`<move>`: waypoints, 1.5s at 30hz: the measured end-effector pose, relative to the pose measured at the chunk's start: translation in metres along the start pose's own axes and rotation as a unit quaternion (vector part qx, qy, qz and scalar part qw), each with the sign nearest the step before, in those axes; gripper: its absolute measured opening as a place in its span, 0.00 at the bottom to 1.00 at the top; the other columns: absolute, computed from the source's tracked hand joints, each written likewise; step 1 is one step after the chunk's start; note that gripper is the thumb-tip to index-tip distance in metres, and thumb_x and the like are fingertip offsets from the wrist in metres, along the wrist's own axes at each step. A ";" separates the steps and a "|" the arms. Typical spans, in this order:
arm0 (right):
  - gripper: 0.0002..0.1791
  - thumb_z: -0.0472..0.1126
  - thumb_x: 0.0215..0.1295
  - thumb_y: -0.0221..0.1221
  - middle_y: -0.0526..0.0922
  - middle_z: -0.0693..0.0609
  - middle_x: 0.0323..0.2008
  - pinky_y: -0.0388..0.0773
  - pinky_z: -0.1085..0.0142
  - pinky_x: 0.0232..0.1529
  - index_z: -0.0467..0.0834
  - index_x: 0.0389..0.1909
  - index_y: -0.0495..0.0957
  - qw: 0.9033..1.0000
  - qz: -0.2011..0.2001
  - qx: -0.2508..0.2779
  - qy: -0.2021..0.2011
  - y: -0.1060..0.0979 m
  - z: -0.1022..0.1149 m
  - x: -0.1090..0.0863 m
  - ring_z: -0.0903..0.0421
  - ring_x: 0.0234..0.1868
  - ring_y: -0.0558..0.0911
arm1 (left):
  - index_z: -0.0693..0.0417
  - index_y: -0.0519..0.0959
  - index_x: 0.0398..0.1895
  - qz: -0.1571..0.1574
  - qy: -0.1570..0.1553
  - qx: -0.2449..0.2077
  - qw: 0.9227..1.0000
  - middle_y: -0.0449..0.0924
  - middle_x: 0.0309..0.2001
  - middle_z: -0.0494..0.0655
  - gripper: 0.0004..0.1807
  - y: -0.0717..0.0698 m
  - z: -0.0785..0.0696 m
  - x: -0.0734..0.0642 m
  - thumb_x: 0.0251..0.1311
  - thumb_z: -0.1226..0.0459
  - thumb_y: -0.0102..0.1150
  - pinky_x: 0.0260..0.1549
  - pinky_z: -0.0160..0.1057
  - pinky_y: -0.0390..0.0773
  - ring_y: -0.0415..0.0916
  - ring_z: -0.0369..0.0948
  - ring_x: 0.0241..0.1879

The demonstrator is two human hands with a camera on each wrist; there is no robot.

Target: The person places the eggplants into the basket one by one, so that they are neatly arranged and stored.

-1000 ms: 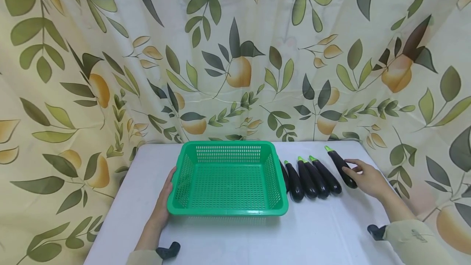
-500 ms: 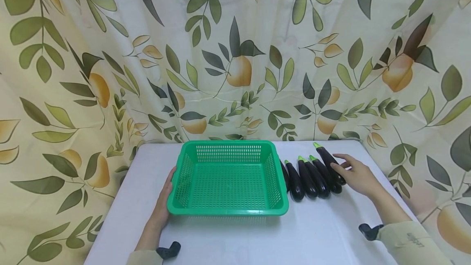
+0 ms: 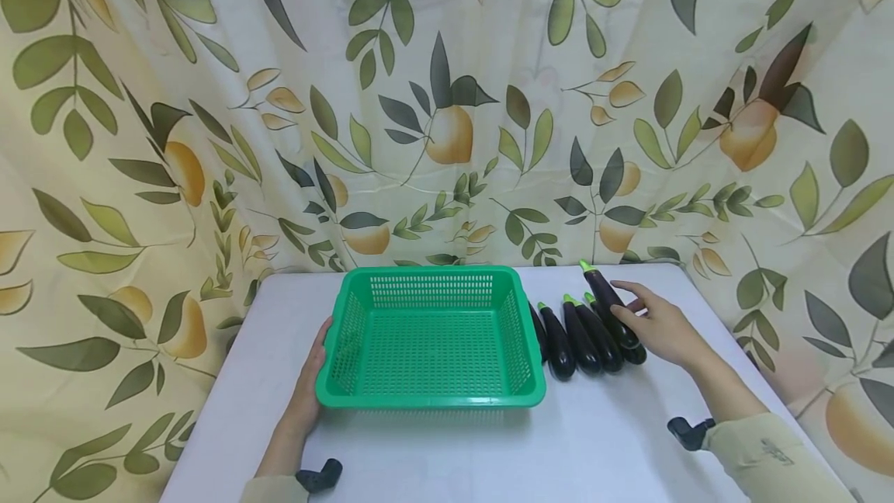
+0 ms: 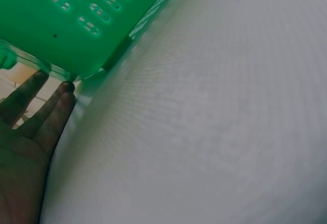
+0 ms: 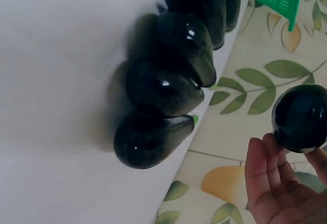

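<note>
My left hand [image 3: 309,379] lies along the left side of a green plastic basket [image 3: 429,402]. In the left wrist view its fingers [image 4: 53,109] are straight, with tips at the basket's wall [image 4: 66,45]. My right hand [image 3: 662,326] pinches a dark purple eggplant [image 3: 602,295] with a green stem end, between thumb and fingers. The right wrist view shows this eggplant [image 5: 300,119] end-on, up off the table. Below and left of it, several more eggplants [image 3: 559,344] lie side by side on the table, and the held one partly covers the rightmost.
The basket holds nothing and stands just left of the eggplant row, overlapping the leftmost eggplant in the head view. A white cloth [image 3: 419,456] covers the table. Behind hangs a curtain [image 3: 447,200] printed with leaves and fruit.
My right hand has lifted the eggplant and carried it left, from the right of the row to over its right end. The left hand and the basket have stayed put.
</note>
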State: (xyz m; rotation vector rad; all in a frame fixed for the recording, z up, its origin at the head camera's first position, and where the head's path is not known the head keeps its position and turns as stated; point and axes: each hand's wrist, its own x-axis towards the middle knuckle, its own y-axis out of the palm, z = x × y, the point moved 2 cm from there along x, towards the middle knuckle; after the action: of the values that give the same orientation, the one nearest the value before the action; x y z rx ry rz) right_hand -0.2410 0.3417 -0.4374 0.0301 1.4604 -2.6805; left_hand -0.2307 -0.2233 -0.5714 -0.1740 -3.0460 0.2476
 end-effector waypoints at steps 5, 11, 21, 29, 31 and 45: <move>0.36 0.63 0.72 0.44 0.77 0.36 0.54 0.80 0.52 0.39 0.49 0.75 0.54 1.000 0.008 0.009 -0.007 0.002 0.010 -0.001 0.42 0.48 0.79 | 0.18 0.46 0.74 -0.003 0.000 0.001 1.000 0.42 0.76 0.24 0.26 0.000 0.000 -0.001 0.74 0.45 0.17 0.68 0.71 0.33 0.33 0.42 0.78; 0.38 0.65 0.71 0.45 0.76 0.36 0.54 0.80 0.52 0.39 0.49 0.74 0.55 1.000 0.010 0.002 -0.010 0.003 0.019 0.001 0.42 0.49 0.79 | 0.18 0.45 0.74 -0.001 0.004 0.000 1.000 0.41 0.76 0.23 0.26 0.000 0.000 -0.001 0.74 0.46 0.17 0.68 0.71 0.33 0.32 0.42 0.78; 0.35 0.63 0.71 0.47 0.80 0.40 0.46 0.76 0.61 0.33 0.53 0.74 0.55 0.999 0.006 -0.001 -0.038 0.004 0.041 0.005 0.52 0.37 0.80 | 0.19 0.44 0.74 0.002 0.002 -0.003 1.000 0.40 0.77 0.24 0.26 0.000 -0.001 -0.001 0.74 0.48 0.15 0.67 0.71 0.32 0.31 0.43 0.78; 0.30 0.60 0.73 0.47 0.81 0.45 0.40 0.71 0.64 0.30 0.56 0.72 0.61 0.998 -0.002 -0.004 -0.055 0.008 0.062 0.005 0.53 0.33 0.76 | 0.18 0.45 0.74 0.000 0.005 0.001 1.000 0.41 0.76 0.22 0.26 0.001 -0.003 -0.001 0.74 0.47 0.16 0.68 0.71 0.34 0.32 0.41 0.78; 0.28 0.59 0.73 0.48 0.81 0.45 0.37 0.70 0.64 0.29 0.56 0.71 0.64 0.998 -0.006 -0.002 -0.057 0.009 0.066 0.006 0.53 0.33 0.76 | 0.18 0.45 0.74 -0.001 0.005 0.004 1.000 0.41 0.76 0.22 0.26 0.001 -0.003 -0.001 0.74 0.47 0.16 0.68 0.71 0.34 0.32 0.41 0.78; 0.23 0.53 0.73 0.50 0.83 0.46 0.42 0.75 0.66 0.31 0.54 0.66 0.70 0.996 -0.023 -0.004 -0.090 0.021 0.092 0.012 0.53 0.38 0.79 | 0.18 0.45 0.74 0.000 0.006 0.010 1.000 0.41 0.76 0.24 0.26 -0.001 0.003 0.001 0.74 0.45 0.15 0.67 0.72 0.34 0.32 0.43 0.78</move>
State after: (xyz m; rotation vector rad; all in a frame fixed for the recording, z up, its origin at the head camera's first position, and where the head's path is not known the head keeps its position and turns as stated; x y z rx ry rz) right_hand -0.2488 0.2524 -0.4064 -0.2426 1.4345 -2.6323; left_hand -0.2319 -0.2246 -0.5738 -0.1733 -3.0303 0.2773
